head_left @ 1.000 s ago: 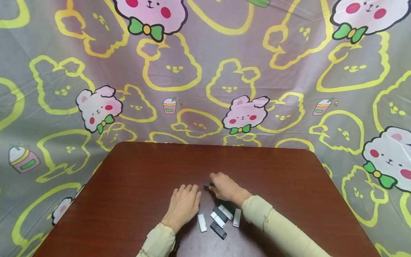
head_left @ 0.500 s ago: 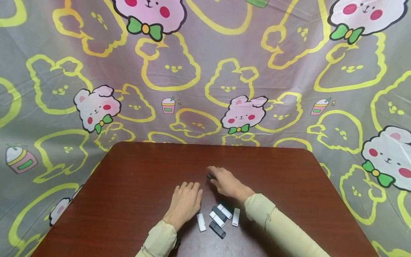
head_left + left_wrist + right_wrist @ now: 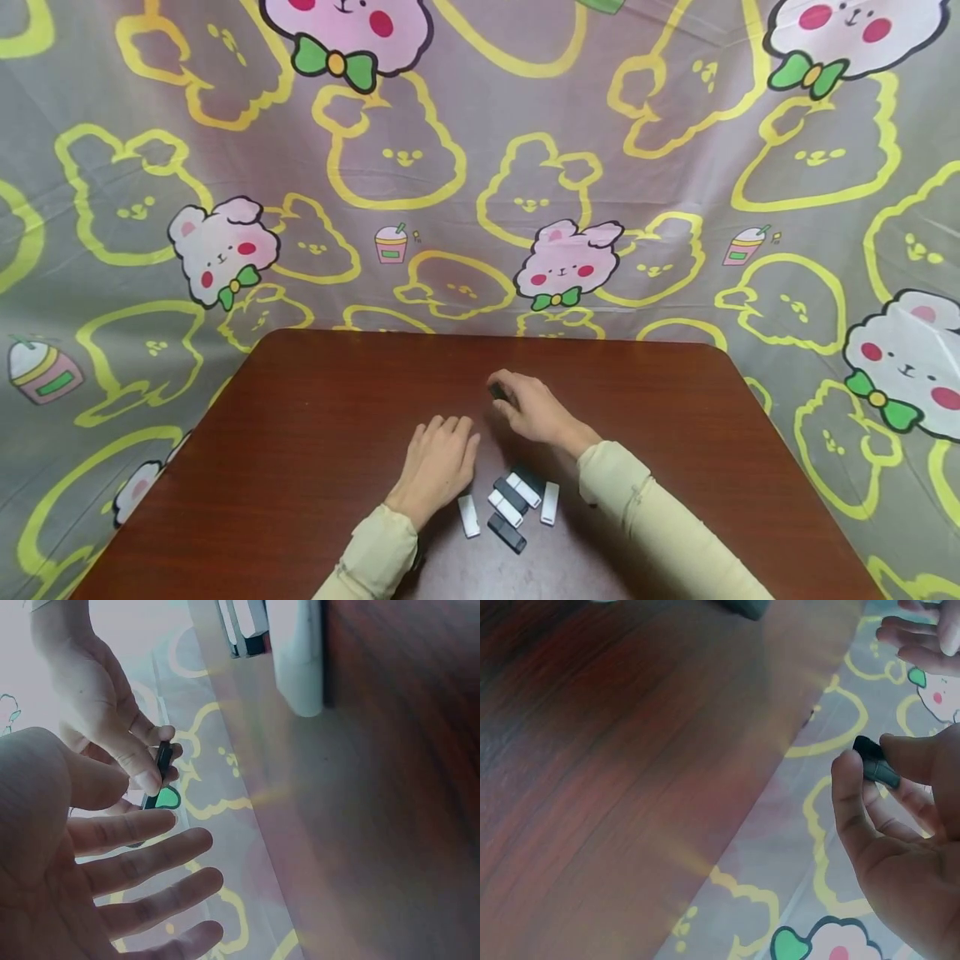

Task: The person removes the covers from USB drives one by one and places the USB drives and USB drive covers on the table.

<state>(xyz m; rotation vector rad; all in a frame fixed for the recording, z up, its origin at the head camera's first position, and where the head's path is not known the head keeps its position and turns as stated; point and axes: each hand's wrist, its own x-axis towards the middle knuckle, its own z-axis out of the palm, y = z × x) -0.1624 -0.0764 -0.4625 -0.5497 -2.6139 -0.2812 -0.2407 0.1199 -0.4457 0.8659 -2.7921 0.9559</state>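
My right hand (image 3: pixel 534 410) pinches a black USB flash drive (image 3: pixel 877 763) between thumb and fingers, held above the table beyond the group of sticks. In the left wrist view the same black drive shows as a thin dark bar between the fingertips. The left hand (image 3: pixel 437 467) hovers palm down at the left with its fingers straight and spread, holding nothing. Just below that hand lies a white flash drive (image 3: pixel 468 516). Right of it, several white and dark drives lie in a loose cluster, with a dark drive (image 3: pixel 507 533) in front and a white drive (image 3: pixel 549 503) on the right.
The brown wooden table (image 3: pixel 360 383) has rounded far corners. Behind it and along both sides hangs a grey curtain (image 3: pixel 465 217) printed with rabbits and yellow outlines.
The right hand has moved away toward the far side of the table and up, carrying the black flash drive. The left hand has shifted only slightly; the drives on the table stay put.
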